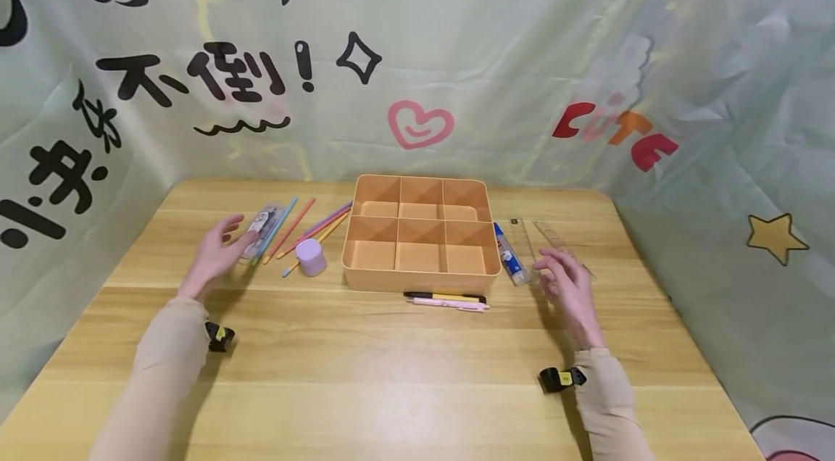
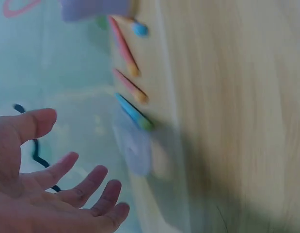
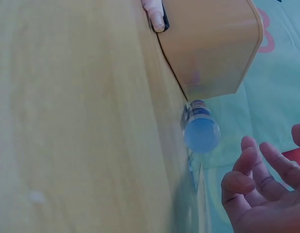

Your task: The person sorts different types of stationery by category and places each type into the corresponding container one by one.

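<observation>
My left hand hovers beside a small clear packet with a dark label, at the table's left. Its fingers are spread and loosely bent, with nothing in them in the left wrist view. Right of the packet lie a blue pencil and a reddish pencil. On the other side, my right hand hangs with relaxed fingers, holding nothing. A blue-and-white glue tube and two clear rulers, one upright in view and one slanted ruler, lie close to it.
A peach six-compartment box stands mid-table, its compartments bare. Before it lie a pink pen and a black-and-yellow pen. A lilac round tub rests by more pencils. Printed cloth hangs behind the table.
</observation>
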The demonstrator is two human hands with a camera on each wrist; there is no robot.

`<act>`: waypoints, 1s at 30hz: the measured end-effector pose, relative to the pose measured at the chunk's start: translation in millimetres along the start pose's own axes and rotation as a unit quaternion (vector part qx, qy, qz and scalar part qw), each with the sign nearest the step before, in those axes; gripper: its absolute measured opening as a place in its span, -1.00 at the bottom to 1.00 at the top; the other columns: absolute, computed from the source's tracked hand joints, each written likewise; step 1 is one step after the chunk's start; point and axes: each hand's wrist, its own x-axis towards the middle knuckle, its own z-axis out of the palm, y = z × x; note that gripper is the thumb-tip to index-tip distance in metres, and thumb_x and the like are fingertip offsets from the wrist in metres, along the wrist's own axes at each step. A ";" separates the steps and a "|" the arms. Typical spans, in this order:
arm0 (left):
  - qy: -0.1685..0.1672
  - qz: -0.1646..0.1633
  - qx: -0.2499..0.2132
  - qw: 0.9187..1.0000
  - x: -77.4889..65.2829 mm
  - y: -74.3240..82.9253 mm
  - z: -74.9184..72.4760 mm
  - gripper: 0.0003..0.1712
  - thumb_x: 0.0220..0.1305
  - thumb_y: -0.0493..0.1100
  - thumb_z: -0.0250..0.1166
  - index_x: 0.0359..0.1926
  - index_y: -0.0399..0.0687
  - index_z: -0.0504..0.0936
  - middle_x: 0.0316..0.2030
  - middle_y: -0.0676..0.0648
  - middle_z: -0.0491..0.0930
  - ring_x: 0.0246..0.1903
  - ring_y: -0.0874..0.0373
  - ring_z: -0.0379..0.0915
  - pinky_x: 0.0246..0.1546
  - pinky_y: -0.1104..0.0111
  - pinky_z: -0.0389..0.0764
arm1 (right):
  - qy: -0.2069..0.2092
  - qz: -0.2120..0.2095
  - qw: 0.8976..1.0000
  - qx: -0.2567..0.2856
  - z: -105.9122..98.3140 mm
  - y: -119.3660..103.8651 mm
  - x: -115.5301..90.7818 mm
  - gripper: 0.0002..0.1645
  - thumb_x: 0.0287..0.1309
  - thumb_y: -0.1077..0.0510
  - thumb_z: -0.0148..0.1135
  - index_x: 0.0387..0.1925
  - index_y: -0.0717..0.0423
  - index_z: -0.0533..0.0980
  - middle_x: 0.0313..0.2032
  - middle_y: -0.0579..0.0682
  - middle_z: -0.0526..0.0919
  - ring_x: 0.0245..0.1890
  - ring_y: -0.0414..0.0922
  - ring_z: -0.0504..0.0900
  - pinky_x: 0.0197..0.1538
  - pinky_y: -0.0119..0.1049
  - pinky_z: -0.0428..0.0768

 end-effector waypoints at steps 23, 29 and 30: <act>-0.051 -0.036 0.076 0.995 23.6 -13.7 0.1 -0.19 0.42 -0.12 0.23 0.44 -0.49 0.08 0.24 -0.61 0.30 0.12 -0.37 0.37 0.09 -0.05 0.50 | -0.038 -0.074 0.981 -0.177 64.9 -6.5 10.0 -0.42 0.44 0.07 0.15 0.36 0.25 0.39 0.10 0.29 0.57 -0.27 -0.06 0.65 -0.27 -0.49 0.60; -0.035 -0.031 0.097 0.994 23.1 -14.5 3.0 -0.24 0.39 -0.13 0.23 0.42 -0.45 0.14 0.20 -0.60 0.34 0.05 -0.31 0.42 -0.05 0.11 0.53 | -0.022 -0.105 0.965 -0.239 71.4 -8.2 11.2 -0.39 0.41 0.11 0.16 0.37 0.31 0.37 0.12 0.34 0.57 -0.14 0.12 0.63 -0.13 -0.41 0.54; -0.032 -0.031 0.102 0.994 23.3 -14.9 3.5 -0.24 0.39 -0.13 0.23 0.42 -0.44 0.14 0.20 -0.60 0.34 0.04 -0.31 0.42 -0.06 0.11 0.53 | -0.021 -0.107 0.964 -0.243 71.9 -8.1 11.1 -0.40 0.41 0.11 0.15 0.38 0.31 0.37 0.11 0.34 0.57 -0.16 0.11 0.63 -0.14 -0.40 0.53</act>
